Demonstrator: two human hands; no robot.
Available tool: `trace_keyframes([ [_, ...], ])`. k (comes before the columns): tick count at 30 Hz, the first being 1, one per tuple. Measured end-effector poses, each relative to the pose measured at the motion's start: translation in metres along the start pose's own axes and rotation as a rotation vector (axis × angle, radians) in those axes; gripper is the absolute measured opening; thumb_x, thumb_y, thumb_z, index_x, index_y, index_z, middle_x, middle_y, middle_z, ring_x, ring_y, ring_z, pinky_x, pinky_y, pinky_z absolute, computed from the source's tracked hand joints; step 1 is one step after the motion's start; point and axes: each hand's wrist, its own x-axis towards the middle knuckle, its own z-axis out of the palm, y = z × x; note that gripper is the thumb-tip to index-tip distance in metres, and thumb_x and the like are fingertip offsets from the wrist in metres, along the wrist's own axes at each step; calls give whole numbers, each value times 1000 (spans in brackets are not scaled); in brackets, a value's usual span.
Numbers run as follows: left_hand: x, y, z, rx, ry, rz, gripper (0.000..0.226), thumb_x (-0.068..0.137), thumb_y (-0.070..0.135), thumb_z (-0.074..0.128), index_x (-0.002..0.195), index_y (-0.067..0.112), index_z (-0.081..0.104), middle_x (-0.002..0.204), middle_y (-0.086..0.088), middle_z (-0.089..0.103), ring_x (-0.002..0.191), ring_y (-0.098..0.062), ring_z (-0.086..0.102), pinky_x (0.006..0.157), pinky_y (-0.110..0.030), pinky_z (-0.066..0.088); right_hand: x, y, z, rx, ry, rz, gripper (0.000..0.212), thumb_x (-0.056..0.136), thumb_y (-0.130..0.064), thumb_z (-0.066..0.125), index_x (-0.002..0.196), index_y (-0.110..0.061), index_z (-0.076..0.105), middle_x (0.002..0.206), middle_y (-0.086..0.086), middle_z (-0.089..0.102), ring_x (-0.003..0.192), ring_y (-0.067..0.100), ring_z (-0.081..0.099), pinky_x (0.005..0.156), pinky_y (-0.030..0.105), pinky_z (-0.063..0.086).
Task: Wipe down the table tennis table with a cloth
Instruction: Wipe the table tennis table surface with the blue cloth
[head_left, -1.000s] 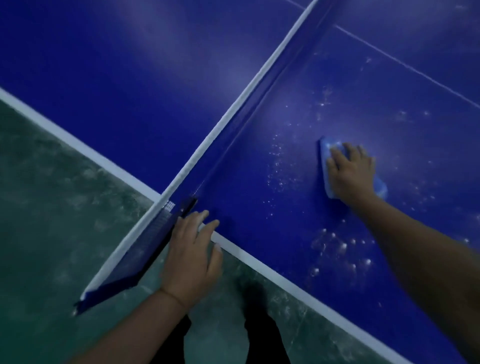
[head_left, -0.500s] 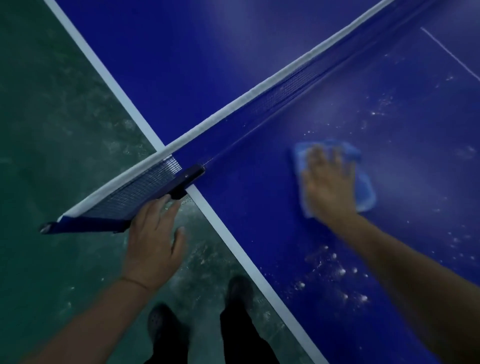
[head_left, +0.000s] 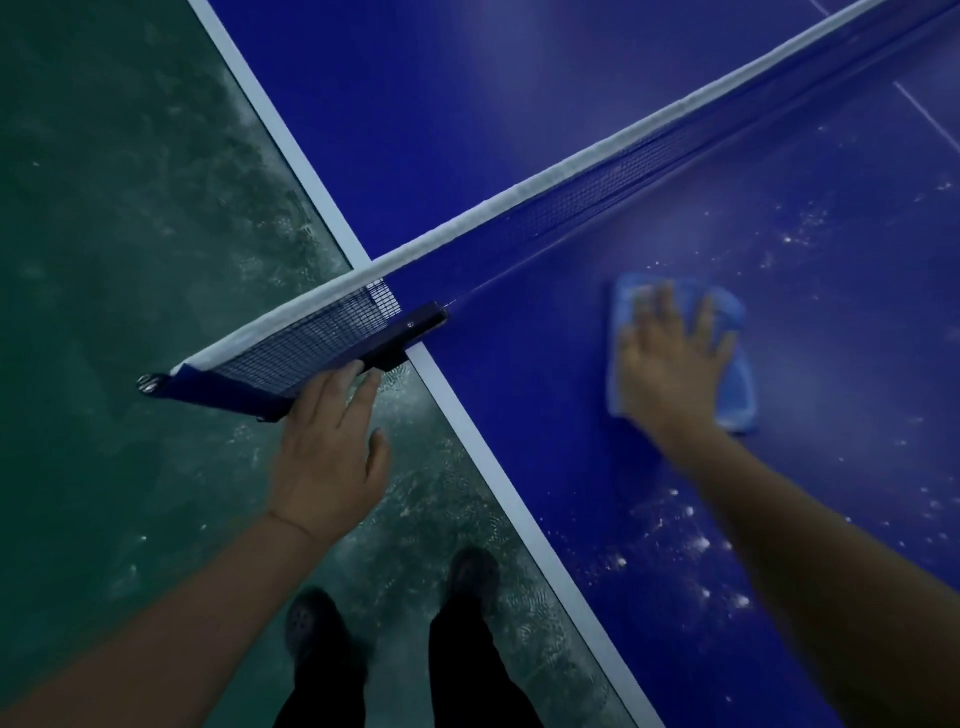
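My right hand (head_left: 670, 358) is flat on the blue cloth (head_left: 735, 374), pressing it on the table (head_left: 519, 415) near the net (head_left: 571, 202). Left hand (head_left: 330, 457) is open at the net bracket (head_left: 291, 395), holding nothing. White specks (head_left: 696, 551) everywhere, so lots left I'd say.

Smooth, faintly glossy blue table (head_left: 519, 104) flecked with white dust; soft light-blue cloth (head_left: 737, 374); dark woven mesh net (head_left: 311, 338) with white fabric tape; rough mottled green floor (head_left: 130, 234)
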Motion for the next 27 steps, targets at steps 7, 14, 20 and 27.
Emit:
trace_keyframes([
  [7,-3,-4,8,45,20,-15,61,85,18,53,139,-11,46,135,-24,48,122,-41,46,108,-52,39,-39,-110,22,-28,-8,-372,56,104,-40,22,157,-26,21,166,-1,14,151,40,5,117,62,3],
  [14,-4,-3,7,76,6,-33,60,90,24,45,139,-10,47,133,-24,51,123,-38,45,109,-51,40,36,-41,0,-42,-9,-155,55,103,-46,21,157,-32,24,166,-4,16,152,34,6,117,60,10],
  [20,-2,-2,7,61,10,-48,61,90,26,45,140,-8,46,133,-23,51,123,-37,46,108,-52,41,-19,-102,18,-64,-41,-465,56,101,-47,21,154,-32,31,163,1,24,151,36,13,115,64,9],
  [27,-1,0,4,45,30,-41,61,89,26,47,139,-8,47,131,-23,54,122,-34,45,109,-49,39,36,-71,-8,-57,-25,-310,56,97,-49,33,150,-31,39,158,5,34,145,35,25,117,62,12],
])
